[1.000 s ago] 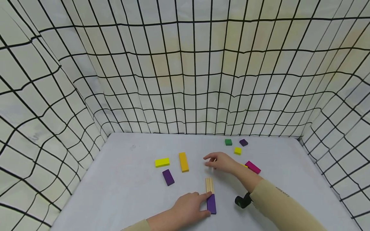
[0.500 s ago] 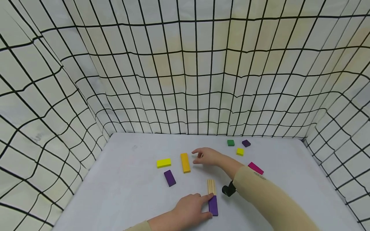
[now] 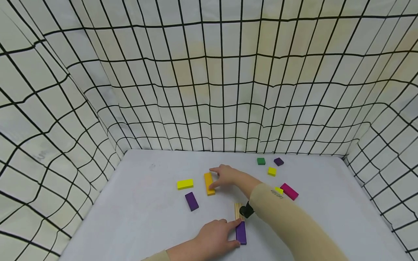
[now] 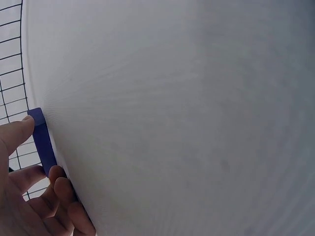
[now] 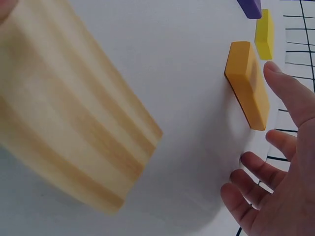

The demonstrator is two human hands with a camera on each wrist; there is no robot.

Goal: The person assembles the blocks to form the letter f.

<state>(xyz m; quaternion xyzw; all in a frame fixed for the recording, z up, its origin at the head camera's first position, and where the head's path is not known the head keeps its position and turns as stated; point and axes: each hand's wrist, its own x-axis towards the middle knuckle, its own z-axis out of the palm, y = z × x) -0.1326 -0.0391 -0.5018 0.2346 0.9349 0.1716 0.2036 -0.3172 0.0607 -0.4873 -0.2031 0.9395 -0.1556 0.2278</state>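
Note:
A long purple block (image 3: 241, 233) lies flat near the front of the table, gripped end to end between the thumb and index finger of my left hand (image 3: 213, 237). The left wrist view shows the same purple block (image 4: 44, 145) between thumb and fingers. Directly beyond it lies a pale striped wooden block (image 3: 237, 208), partly hidden by the right wrist camera and large in the right wrist view. My right hand (image 3: 226, 175) spreads thumb and index finger beside the orange block (image 3: 208, 183). In the right wrist view the fingers stand unclosed around the orange block (image 5: 248, 86).
Left of the orange block lie a yellow block (image 3: 185, 184) and a dark purple block (image 3: 191, 201). At right are a pink block (image 3: 289, 191) and a partly covered yellow one (image 3: 278, 190). Further back sit small green (image 3: 261, 161), yellow (image 3: 271, 171) and purple (image 3: 278, 161) blocks. Black netting (image 3: 222, 105) surrounds the table.
My right hand has moved left to the orange block, with its forearm now crossing above the striped wooden block. My left hand keeps its grip on the purple block.

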